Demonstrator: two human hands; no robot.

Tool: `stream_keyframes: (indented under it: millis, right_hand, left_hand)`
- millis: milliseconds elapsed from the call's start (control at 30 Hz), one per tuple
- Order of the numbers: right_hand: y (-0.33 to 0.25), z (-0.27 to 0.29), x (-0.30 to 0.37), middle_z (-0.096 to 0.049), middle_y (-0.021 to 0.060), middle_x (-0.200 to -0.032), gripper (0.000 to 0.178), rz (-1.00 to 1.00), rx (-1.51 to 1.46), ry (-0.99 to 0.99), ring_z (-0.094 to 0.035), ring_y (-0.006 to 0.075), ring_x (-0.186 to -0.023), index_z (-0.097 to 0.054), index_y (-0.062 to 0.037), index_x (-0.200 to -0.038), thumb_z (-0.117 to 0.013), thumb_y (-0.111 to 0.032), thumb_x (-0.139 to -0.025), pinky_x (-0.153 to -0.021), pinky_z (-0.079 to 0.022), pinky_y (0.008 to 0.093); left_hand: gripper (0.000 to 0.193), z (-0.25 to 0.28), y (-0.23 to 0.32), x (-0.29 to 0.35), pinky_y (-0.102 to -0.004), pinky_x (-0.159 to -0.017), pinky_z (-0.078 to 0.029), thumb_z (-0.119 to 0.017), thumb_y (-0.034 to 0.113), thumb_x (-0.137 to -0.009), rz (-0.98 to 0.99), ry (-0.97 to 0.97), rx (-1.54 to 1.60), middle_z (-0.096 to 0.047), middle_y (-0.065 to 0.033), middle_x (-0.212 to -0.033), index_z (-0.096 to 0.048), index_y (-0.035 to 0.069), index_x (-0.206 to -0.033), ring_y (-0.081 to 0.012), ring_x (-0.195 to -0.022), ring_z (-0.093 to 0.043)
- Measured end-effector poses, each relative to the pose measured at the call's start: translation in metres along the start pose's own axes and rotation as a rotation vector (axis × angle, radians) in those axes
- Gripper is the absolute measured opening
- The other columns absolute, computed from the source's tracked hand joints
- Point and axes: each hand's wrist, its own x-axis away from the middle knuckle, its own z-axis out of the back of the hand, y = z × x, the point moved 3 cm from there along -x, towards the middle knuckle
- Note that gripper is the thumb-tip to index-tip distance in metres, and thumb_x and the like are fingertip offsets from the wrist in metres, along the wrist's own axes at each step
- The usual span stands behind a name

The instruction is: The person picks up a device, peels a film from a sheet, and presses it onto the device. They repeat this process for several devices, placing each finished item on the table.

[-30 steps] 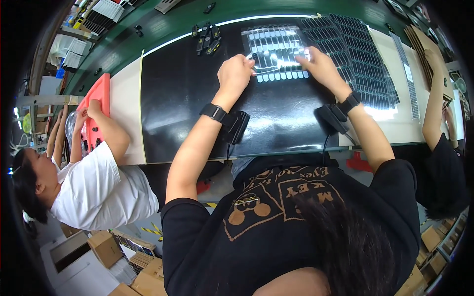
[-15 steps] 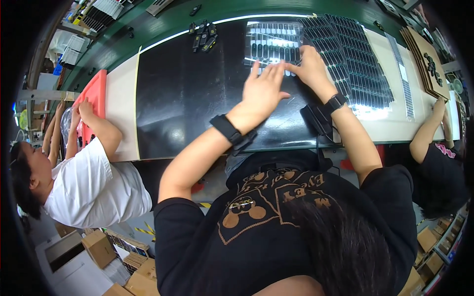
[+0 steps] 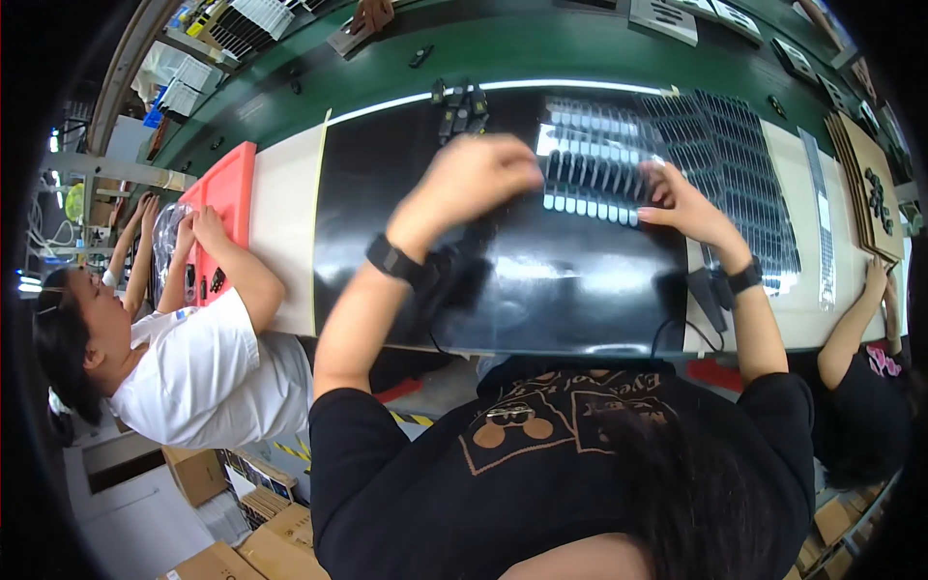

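Observation:
A glossy black mat (image 3: 561, 280) covers the bench in front of me. On its far side lies a clear tray (image 3: 590, 159) with rows of small dark parts. My right hand (image 3: 681, 203) rests on the tray's right edge, fingertips pinched on it. My left hand (image 3: 469, 184) is lifted above the mat just left of the tray. It is blurred, its fingers are curled, and I cannot tell whether it holds anything. Both wrists wear black bands.
A person in a white shirt at the left has both hands on a red tray (image 3: 227, 193). Another person's arm (image 3: 851, 329) reaches in at the right. Black ribbed trays (image 3: 749, 164) and brown card trays (image 3: 870, 184) lie right. Beyond is a green belt (image 3: 580, 48) with small black clips (image 3: 459, 101).
My left hand has lifted off the tray, swung left and curled. My right hand has stayed on the tray's right edge. The view has moved closer to the bench.

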Motion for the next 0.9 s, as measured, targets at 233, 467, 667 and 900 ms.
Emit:
stream_keyframes:
  millis: [233, 467, 667, 900]
  right_hand:
    - [-0.048, -0.001, -0.019, -0.057, 0.0070, -0.091, 0.027, 0.139, -0.387, -0.093, -0.052, 0.0136, -0.080, -0.055, -0.0043, -0.101, -0.060, -0.013, -0.075, -0.068, -0.041, 0.0245]
    - [-0.054, -0.012, -0.010, -0.061, 0.0085, -0.077, 0.012, 0.036, -0.134, -0.313, -0.056, 0.0154, -0.072, -0.064, -0.0015, -0.074, -0.057, -0.011, -0.077, -0.066, -0.043, 0.0251]
    - [-0.158, 0.076, 0.017, -0.060, 0.0089, -0.071, 0.021, 0.404, -0.512, -0.156, -0.057, 0.0131, -0.056, -0.061, 0.0005, -0.078, -0.050, -0.017, -0.082, -0.048, -0.044, 0.0199]
    - [-0.082, 0.103, -0.040, -0.058, 0.0095, -0.091, 0.020, 0.112, -0.861, -0.200, -0.058, 0.0156, -0.079, -0.055, 0.0019, -0.094, -0.052, -0.014, -0.082, -0.069, -0.048, 0.0251]
  left_hand:
    - [0.039, 0.134, -0.208, -0.103, -0.0336, -0.076, -0.044, -0.067, 0.031, -0.064, 0.388, 0.644, -0.560, -0.061, -0.0111, -0.089, -0.059, 0.007, -0.092, -0.0262, -0.086, -0.057]
    - [0.035, 0.141, -0.248, -0.137, -0.0336, -0.075, -0.044, -0.067, 0.033, -0.064, 0.524, 0.371, -0.428, -0.061, -0.0121, -0.086, -0.059, 0.006, -0.085, -0.0266, -0.086, -0.057]
    - [0.030, 0.081, -0.087, -0.104, -0.0345, -0.069, -0.044, -0.067, 0.030, -0.063, 0.161, 0.248, -0.324, -0.060, -0.0106, -0.079, -0.059, 0.005, -0.079, -0.0262, -0.079, -0.057]
    - [0.018, 0.005, -0.028, -0.091, -0.0364, -0.070, -0.043, -0.060, 0.018, -0.069, -0.184, 0.398, -0.483, -0.058, -0.0139, -0.079, -0.059, 0.002, -0.078, -0.0296, -0.079, -0.055]
